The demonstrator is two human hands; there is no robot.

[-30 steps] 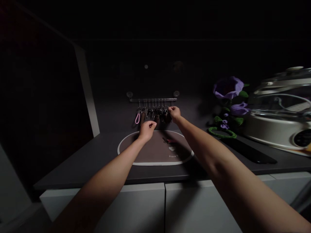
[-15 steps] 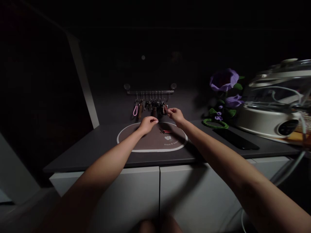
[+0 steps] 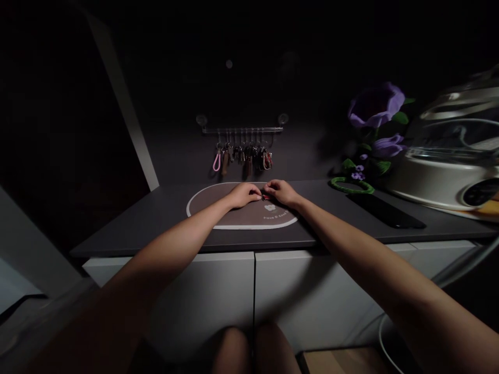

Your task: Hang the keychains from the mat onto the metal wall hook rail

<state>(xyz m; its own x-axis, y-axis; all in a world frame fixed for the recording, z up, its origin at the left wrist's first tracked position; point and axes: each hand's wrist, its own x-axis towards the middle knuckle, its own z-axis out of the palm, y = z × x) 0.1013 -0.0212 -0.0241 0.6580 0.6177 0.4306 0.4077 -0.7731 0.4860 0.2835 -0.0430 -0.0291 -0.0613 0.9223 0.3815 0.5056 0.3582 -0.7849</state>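
Note:
A small red-tagged key ring (image 3: pixel 266 197) lies on a brown oval mat (image 3: pixel 218 218) with a white rim. From the left, my left hand (image 3: pixel 244 196) has its thumb and fingertips pinched at the metal end of the key ring. My right hand (image 3: pixel 283 191) comes in from the other side, its curled fingertips closed at the red part. The fingers cover much of the key ring. Behind both hands, a clear wall rail (image 3: pixel 244 130) carries several hanging keys, a pink loop strap (image 3: pixel 217 161) at its left and a red and beige braided strap (image 3: pixel 266 159) at its right.
A black phone (image 3: pixel 385 210) lies on the dark counter (image 3: pixel 136 223) to the right. Purple fabric flowers (image 3: pixel 376 106) with a green ring base (image 3: pixel 351 186) stand behind it. A white appliance with a clear cover (image 3: pixel 432 174) is at far right. White cabinet doors (image 3: pixel 218 291) are below.
Both hands have come down onto the mat. My right hand has left the braided strap at the rail's right end; my left hand has moved right to the key ring. The view tilted down.

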